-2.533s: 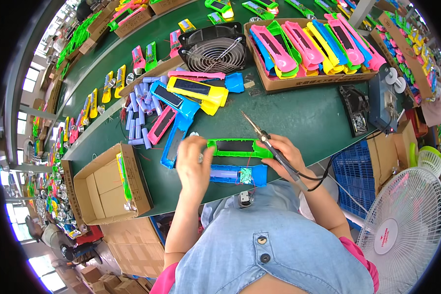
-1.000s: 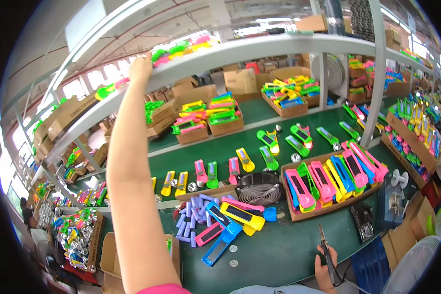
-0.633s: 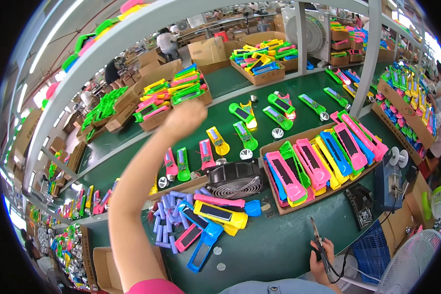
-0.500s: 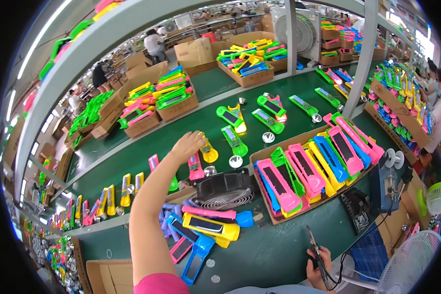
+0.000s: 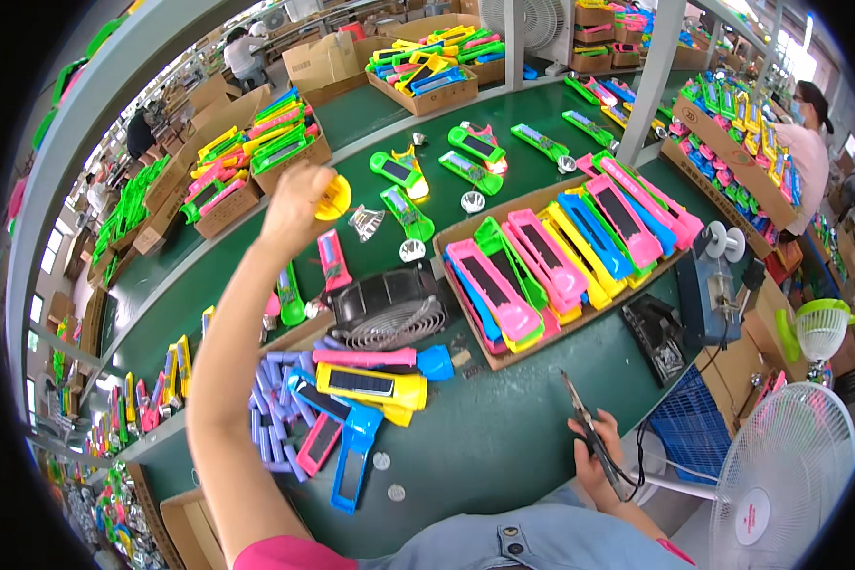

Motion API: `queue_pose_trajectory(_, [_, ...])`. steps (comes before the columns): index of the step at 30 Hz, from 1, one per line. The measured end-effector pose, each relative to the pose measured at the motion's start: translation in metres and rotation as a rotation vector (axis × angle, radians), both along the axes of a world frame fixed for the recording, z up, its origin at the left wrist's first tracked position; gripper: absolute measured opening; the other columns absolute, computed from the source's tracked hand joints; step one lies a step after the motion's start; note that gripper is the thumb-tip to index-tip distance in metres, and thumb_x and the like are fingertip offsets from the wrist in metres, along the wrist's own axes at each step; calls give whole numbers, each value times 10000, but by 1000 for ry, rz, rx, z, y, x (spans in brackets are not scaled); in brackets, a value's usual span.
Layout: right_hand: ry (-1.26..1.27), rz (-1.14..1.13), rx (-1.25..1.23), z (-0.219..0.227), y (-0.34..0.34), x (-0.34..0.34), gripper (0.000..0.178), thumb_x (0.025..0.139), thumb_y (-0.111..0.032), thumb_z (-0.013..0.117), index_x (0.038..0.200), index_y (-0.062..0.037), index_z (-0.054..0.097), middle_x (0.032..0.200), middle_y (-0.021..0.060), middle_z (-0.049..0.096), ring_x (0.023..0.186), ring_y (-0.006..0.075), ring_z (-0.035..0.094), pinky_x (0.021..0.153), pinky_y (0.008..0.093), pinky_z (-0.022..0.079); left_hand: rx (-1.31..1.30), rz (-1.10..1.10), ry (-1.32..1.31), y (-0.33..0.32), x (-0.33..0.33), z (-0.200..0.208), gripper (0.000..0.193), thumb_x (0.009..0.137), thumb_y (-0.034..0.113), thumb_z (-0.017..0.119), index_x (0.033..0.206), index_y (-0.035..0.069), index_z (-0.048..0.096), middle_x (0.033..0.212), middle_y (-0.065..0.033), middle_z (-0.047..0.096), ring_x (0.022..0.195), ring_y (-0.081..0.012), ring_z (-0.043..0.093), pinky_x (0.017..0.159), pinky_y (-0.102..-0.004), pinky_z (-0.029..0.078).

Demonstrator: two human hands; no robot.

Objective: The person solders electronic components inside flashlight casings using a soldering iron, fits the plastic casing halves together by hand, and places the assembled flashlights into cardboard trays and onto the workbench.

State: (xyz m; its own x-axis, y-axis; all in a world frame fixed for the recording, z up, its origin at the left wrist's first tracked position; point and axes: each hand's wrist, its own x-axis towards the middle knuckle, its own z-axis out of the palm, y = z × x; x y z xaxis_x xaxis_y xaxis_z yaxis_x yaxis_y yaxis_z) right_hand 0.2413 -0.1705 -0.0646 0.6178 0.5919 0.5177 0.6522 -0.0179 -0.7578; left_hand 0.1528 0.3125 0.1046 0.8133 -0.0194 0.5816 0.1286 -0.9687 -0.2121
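Note:
My left hand is raised over the green conveyor, closed on a yellow flashlight housing. The rest of the housing is hidden behind my fingers. A shiny reflector hangs beside it. My right hand grips a soldering iron, its tip pointing up and away over the bench. Closer in lies a pile of housings, among them a yellow one with a dark panel and a blue one. Purple cylindrical cells are heaped to their left.
A carton of coloured housings stands right of a black fan unit. Housings with reflectors, such as a green one, line the conveyor. A soldering station and a white fan are at right. A person sits beyond.
My left hand has lifted the yellow housing off the conveyor and brought it up and left, its reflector hanging. The view has shifted. My right hand still holds the soldering iron.

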Motion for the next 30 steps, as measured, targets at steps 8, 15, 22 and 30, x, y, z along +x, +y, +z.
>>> queue_pose_trajectory(8, [-291,30,57,65,72,18,355,771,-114,625,1088,-27,491,1021,102,594,963,214,569,1026,501,197,-161,-130,565,-243,-89,24,329,680,84,592,987,51,479,875,-133,542,774,-294,556,700,-396,464])
queue_pose_trajectory(15, [-370,-16,-43,48,159,45,463,721,-90,629,1138,-62,430,1016,72,573,981,270,544,1014,581,110,-393,37,758,-365,-147,-116,633,716,328,612,1296,269,366,993,-138,514,786,-228,545,616,-328,445])
queue_pose_trajectory(22, [-2,101,235,69,145,30,320,770,41,583,1076,-13,510,1058,100,570,941,228,559,811,280,434,-836,16,237,-375,-153,-144,123,728,165,643,832,99,645,1138,-105,514,1092,-240,480,985,-443,329])
queue_pose_trajectory(30, [-30,401,-193,30,17,-26,289,765,-32,622,1051,-58,584,1017,134,594,962,276,580,780,312,462,-1538,368,-808,-373,-167,-158,211,745,-91,548,929,-16,620,1028,-129,601,841,-176,622,725,-262,489])
